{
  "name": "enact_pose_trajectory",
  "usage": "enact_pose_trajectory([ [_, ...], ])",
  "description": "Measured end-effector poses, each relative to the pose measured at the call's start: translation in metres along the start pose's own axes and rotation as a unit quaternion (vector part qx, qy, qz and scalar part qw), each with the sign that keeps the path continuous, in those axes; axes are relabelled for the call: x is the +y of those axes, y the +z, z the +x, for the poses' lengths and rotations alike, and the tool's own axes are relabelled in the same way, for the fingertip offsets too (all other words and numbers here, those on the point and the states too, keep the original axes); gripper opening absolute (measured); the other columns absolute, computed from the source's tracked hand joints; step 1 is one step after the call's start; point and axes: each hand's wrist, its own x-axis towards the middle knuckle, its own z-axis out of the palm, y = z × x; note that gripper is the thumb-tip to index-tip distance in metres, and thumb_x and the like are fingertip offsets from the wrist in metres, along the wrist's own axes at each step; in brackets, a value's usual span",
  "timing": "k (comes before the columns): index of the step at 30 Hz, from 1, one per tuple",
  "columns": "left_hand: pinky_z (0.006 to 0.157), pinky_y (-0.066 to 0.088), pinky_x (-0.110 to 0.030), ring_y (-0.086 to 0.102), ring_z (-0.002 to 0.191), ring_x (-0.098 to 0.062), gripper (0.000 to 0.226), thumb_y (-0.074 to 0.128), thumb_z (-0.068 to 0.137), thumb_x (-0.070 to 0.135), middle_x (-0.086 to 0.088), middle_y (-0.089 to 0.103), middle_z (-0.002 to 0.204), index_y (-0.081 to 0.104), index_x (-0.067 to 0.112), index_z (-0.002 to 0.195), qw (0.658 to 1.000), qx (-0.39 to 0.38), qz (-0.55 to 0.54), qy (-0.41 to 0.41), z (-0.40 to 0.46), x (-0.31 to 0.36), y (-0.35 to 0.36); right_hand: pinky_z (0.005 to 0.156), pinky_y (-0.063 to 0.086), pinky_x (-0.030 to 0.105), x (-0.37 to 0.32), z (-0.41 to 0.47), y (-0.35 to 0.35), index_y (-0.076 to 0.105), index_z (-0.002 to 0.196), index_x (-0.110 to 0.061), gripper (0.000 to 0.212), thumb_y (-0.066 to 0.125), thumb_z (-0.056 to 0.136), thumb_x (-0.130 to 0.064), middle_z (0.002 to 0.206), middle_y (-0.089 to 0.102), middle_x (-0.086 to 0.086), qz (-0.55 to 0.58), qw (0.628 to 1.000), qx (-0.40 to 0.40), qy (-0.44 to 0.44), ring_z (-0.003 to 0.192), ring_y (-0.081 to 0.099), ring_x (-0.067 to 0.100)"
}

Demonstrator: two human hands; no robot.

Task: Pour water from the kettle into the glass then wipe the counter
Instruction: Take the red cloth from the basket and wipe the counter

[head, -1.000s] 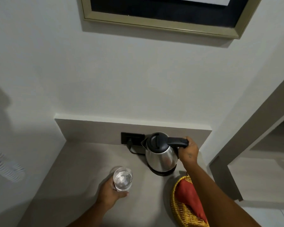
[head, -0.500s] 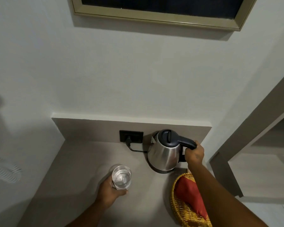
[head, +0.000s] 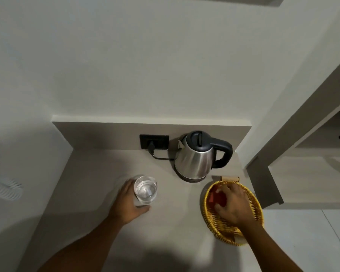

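Observation:
A clear glass holding water stands on the beige counter, and my left hand is wrapped around its left side. At the back right, the steel kettle with a black lid and handle sits upright on its base, with no hand on it. My right hand reaches into the yellow wicker basket. Its fingers and thumb curl around the red cloth that lies inside, and the hand hides most of the cloth.
A black wall socket with the kettle's plug and cord sits on the low backsplash. The basket stands at the counter's right edge, beside a wall corner. A white corded object hangs at the far left.
My right hand let go of the kettle handle and moved down into the basket onto the red cloth. The kettle now stands on its base. My left hand stays on the glass.

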Motion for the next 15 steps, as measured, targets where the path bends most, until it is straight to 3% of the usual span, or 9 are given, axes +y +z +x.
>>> enact_pose_trajectory([
  [3, 0.127, 0.024, -0.046, 0.028, 0.153, -0.026, 0.115, 0.063, 0.067, 0.081, -0.007, 0.035, 0.163, 0.031, 0.015, 0.155, 0.980, -0.030, 0.195, -0.005, -0.005, -0.010, 0.006, 0.107, 0.026, 0.056, 0.002, 0.002, 0.009, 0.041, 0.132, -0.038, 0.074, 0.060, 0.065, -0.063, 0.144, 0.037, 0.004, -0.035, 0.997, -0.070, 0.027, 0.132, 0.029, 0.031],
  [5, 0.130, 0.008, -0.044, 0.014, 0.158, -0.026, 0.117, 0.044, 0.074, 0.088, -0.011, 0.023, 0.168, 0.021, 0.011, 0.159, 0.969, -0.027, 0.245, -0.008, -0.011, -0.017, 0.014, 0.105, 0.027, 0.058, 0.001, 0.002, 0.018, 0.033, 0.135, -0.039, 0.084, 0.062, 0.061, -0.064, 0.146, 0.033, 0.004, -0.034, 0.995, -0.094, 0.028, 0.132, 0.026, 0.032],
  [7, 0.128, 0.001, -0.042, 0.014, 0.158, -0.026, 0.115, 0.035, 0.077, 0.088, -0.013, 0.022, 0.168, 0.021, 0.009, 0.159, 0.966, -0.011, 0.259, 0.003, -0.015, -0.018, 0.017, 0.103, 0.028, 0.061, 0.002, 0.001, 0.026, 0.027, 0.136, -0.041, 0.088, 0.066, 0.059, -0.060, 0.146, 0.032, 0.004, -0.028, 0.996, -0.087, 0.022, 0.132, 0.025, 0.033],
  [12, 0.128, 0.018, -0.050, 0.018, 0.157, -0.027, 0.112, 0.035, 0.080, 0.087, -0.014, 0.025, 0.167, 0.023, 0.008, 0.158, 0.959, -0.005, 0.284, 0.011, -0.015, -0.015, 0.016, 0.102, 0.027, 0.064, 0.004, 0.004, 0.033, 0.037, 0.131, -0.038, 0.071, 0.073, 0.071, -0.028, 0.143, 0.035, 0.009, -0.011, 0.998, -0.056, 0.037, 0.129, 0.026, 0.036],
  [15, 0.126, 0.023, -0.052, 0.022, 0.156, -0.029, 0.110, 0.034, 0.081, 0.086, -0.015, 0.029, 0.166, 0.024, 0.007, 0.157, 0.956, -0.002, 0.293, 0.015, -0.014, -0.017, 0.016, 0.101, 0.035, 0.059, -0.004, 0.010, 0.022, 0.052, 0.123, -0.026, 0.055, 0.071, 0.074, -0.009, 0.134, 0.045, 0.014, 0.088, 0.994, -0.021, 0.064, 0.124, 0.036, 0.040],
])
